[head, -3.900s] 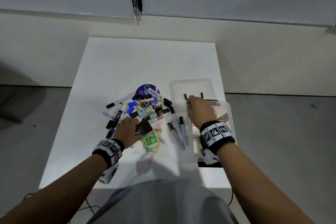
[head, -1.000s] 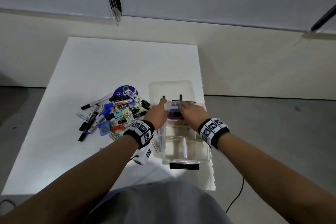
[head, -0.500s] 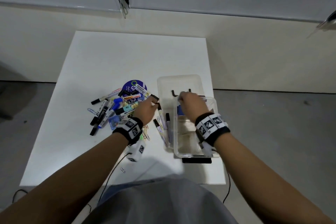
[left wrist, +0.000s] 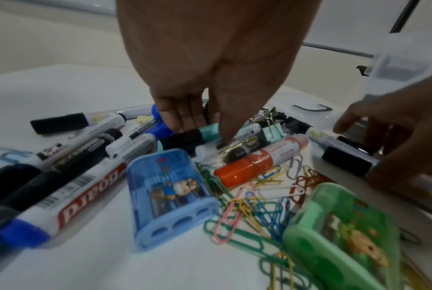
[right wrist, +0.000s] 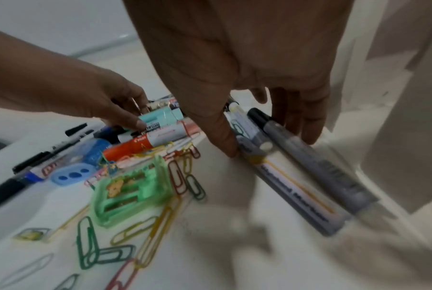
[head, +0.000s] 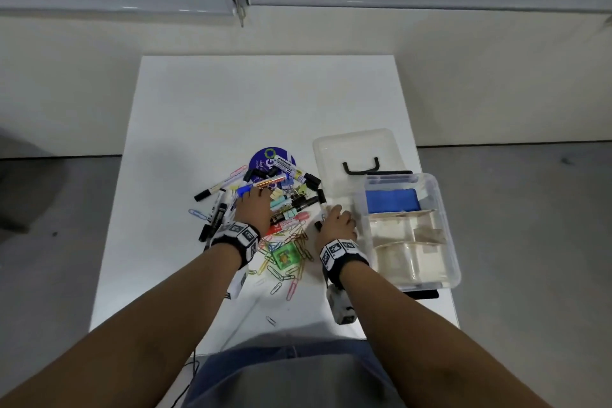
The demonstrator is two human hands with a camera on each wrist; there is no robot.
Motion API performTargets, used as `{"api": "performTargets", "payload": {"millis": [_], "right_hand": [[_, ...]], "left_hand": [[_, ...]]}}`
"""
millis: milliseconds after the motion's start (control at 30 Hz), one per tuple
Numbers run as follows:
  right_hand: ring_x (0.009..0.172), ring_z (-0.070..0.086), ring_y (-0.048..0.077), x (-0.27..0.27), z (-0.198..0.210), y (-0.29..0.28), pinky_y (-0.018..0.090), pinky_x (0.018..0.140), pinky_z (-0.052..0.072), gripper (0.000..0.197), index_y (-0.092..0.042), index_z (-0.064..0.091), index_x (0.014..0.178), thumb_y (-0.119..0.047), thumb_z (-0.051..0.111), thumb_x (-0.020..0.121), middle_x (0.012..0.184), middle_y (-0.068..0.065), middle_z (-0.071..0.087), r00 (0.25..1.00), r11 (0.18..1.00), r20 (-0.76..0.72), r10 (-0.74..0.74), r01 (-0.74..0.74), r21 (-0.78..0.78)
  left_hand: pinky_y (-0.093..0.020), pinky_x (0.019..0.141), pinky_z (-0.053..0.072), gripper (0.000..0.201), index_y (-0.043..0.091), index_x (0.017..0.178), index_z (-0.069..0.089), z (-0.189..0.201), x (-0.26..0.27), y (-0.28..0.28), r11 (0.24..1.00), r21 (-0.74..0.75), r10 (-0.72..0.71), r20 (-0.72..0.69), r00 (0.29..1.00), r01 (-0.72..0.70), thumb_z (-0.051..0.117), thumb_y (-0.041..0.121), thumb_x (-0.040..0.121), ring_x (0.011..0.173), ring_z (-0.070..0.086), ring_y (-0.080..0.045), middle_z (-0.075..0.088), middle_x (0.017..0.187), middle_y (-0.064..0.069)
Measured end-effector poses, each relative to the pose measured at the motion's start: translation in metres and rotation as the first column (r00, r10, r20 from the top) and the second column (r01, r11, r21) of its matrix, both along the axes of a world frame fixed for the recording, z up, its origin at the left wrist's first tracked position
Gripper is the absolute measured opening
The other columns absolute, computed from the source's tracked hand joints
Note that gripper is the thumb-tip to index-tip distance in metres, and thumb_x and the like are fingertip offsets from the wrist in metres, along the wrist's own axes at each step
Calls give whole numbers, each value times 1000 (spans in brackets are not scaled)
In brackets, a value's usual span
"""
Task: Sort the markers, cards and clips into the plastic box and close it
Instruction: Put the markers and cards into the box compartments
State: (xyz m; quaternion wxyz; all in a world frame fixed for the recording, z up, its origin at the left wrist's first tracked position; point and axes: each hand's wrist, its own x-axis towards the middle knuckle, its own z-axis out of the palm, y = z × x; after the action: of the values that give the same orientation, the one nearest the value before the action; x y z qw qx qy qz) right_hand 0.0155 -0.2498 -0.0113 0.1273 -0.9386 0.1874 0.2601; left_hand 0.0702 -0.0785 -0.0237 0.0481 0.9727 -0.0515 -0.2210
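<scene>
The clear plastic box stands open at the table's right edge, with a blue stack of cards in its far compartment. Its lid lies behind it. Left of the box is a heap of markers, binder clips and paper clips. My left hand reaches down into the heap, fingers and thumb pinching a teal-capped marker. My right hand is beside the box's left wall, thumb and fingers curled round grey markers lying on the table.
A green sharpener and a blue sharpener lie among the clips. An orange marker lies in the heap, and a purple disc lies at its far end. One stray clip lies near the front edge.
Both hands have left the box's far end. The left hand moved left into the heap; the right hand came down onto the markers beside the box. The blue cards now show uncovered.
</scene>
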Motion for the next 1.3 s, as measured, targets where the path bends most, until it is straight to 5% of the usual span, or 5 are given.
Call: {"api": "performTargets", "payload": {"millis": [233,600,833,1100,1300], "right_hand": [[110,51,35,4,-17,6,38,94,44,52,-1,30,132,-1,47,82,128,22,43,999,999,-38,-19,20,37],[109,58,39,28,21,1,40,85,48,40,-1,27,131,-11,42,95,127,26,52,958,909,-122,-261,286,303],[63,52,25,30,117,-47,33,56,43,16,-11,33,105,-21,42,98,79,8,53,976,861,32,214,-204,466],[89,61,27,11,194,-175,32,68,39,31,-18,46,123,-9,41,94,115,8,58,760,721,-217,613,-650,-241],[102,62,30,8,140,-160,35,88,49,40,-20,48,136,-14,46,97,122,11,62,577,577,-375,725,-807,-125]], "left_hand": [[-45,84,52,45,12,122,43,-16,9,16,980,-188,62,-16,998,-64,67,27,87,102,61,-35,59,117,-16],[-45,75,48,41,5,126,37,-17,0,13,979,-198,50,-2,999,-50,54,8,89,94,58,-39,52,117,-22],[-45,97,42,40,9,132,42,-16,0,7,997,38,-71,-37,997,72,51,24,96,117,52,-34,51,130,-17],[-27,59,41,52,2,147,19,15,2,17,996,-69,-63,-233,970,48,39,11,100,71,58,-24,64,92,-11],[-33,77,44,47,3,147,27,72,-2,-17,979,-196,-95,-149,984,65,36,8,102,105,59,-34,58,127,-21]]}}
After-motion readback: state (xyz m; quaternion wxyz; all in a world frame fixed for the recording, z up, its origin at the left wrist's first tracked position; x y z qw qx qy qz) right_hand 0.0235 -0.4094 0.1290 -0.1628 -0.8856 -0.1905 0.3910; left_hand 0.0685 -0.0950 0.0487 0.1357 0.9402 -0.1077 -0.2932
